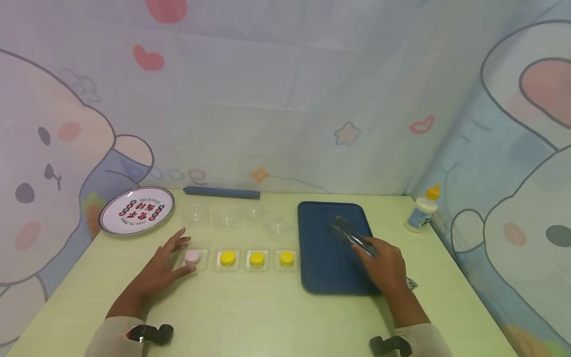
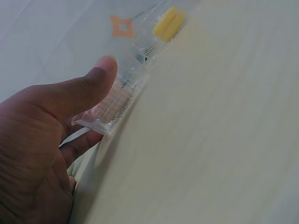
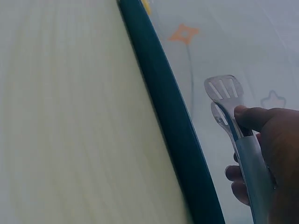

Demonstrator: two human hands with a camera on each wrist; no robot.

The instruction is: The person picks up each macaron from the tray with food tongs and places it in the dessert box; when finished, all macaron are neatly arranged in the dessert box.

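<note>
My left hand [image 1: 158, 270] is spread beside a pink macaron [image 1: 192, 256] in a clear plastic holder, thumb at its near edge and fingers toward its far side. In the left wrist view, the straight thumb overlaps the clear holder [image 2: 112, 105]; whether it touches is unclear. My right hand [image 1: 384, 263] grips metal serving tongs [image 1: 350, 230] with slotted heads, held over the dark blue tray [image 1: 318, 267]. The right wrist view has the tongs [image 3: 229, 100] with slightly parted heads and the thumb against one arm. Several yellow macarons [image 1: 256, 258] sit in clear holders, in line with the pink one.
Behind the macarons lie several clear domed lids [image 1: 226, 218]. A patterned oval plate [image 1: 134, 228] stands at the back left, with a blue-grey bar-shaped object [image 1: 221, 192] along the back edge. A yellow-capped bottle [image 1: 420, 213] stands at the right.
</note>
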